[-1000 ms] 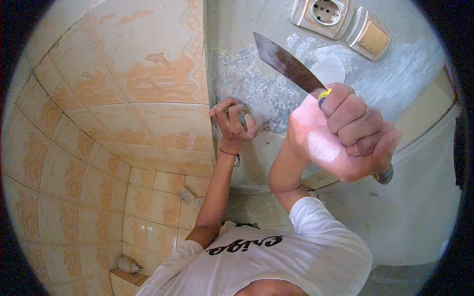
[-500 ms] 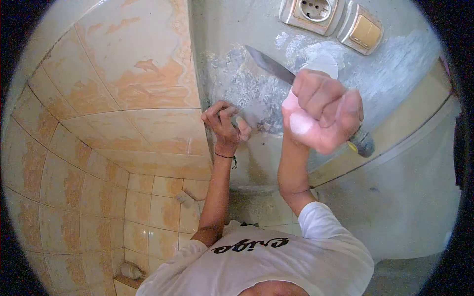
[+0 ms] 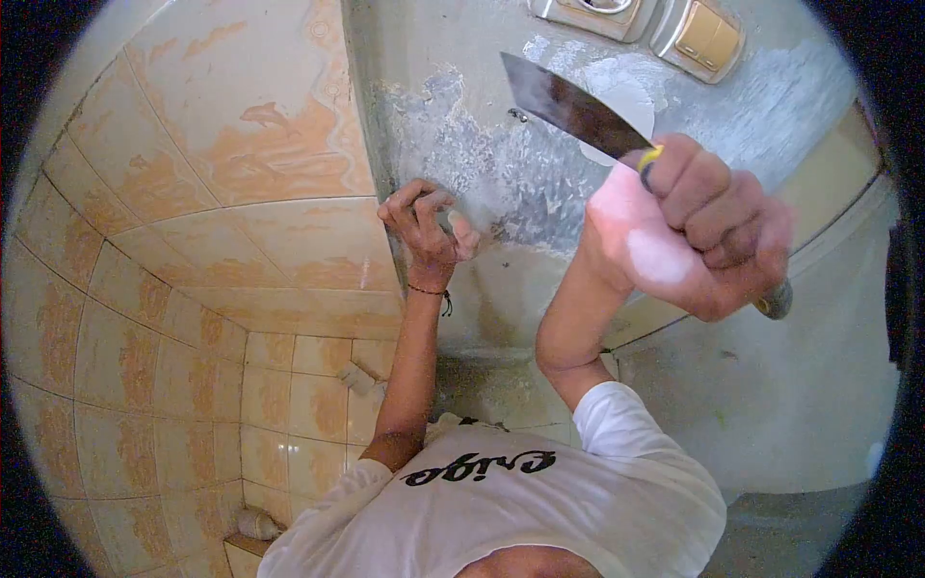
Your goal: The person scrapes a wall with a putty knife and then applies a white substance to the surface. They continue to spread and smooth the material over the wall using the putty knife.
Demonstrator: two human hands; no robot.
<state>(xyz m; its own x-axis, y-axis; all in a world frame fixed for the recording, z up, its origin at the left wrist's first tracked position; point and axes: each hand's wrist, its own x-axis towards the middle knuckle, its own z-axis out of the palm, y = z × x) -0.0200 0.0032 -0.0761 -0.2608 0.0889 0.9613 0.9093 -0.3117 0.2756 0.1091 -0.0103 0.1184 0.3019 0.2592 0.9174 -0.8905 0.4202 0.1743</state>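
Observation:
My right hand (image 3: 689, 226) is closed round the handle of a putty knife (image 3: 578, 106), raised in front of the wall. Its dark metal blade points up and left; a yellow ring marks the handle's top, and the butt sticks out below my fist. White residue coats the heel of that hand. Fingers apart and loosely bent, my left hand (image 3: 431, 226) is by the tile edge, against or close to the wall, holding nothing I can see. The grey wall (image 3: 462, 159) behind is patchy, with flaked white areas. A pale rounded patch (image 3: 631, 106) shows behind the blade.
A light switch (image 3: 708, 40) and a partly cropped socket (image 3: 597, 10) are on the wall above. Tiled wall (image 3: 260, 125) with dolphin pictures runs along the left. A pale door-frame strip (image 3: 829, 173) lies at right.
My right hand has moved right and slightly down with the putty knife, turning the blade so its flat face shows more. My left hand has barely moved. The view has shifted slightly.

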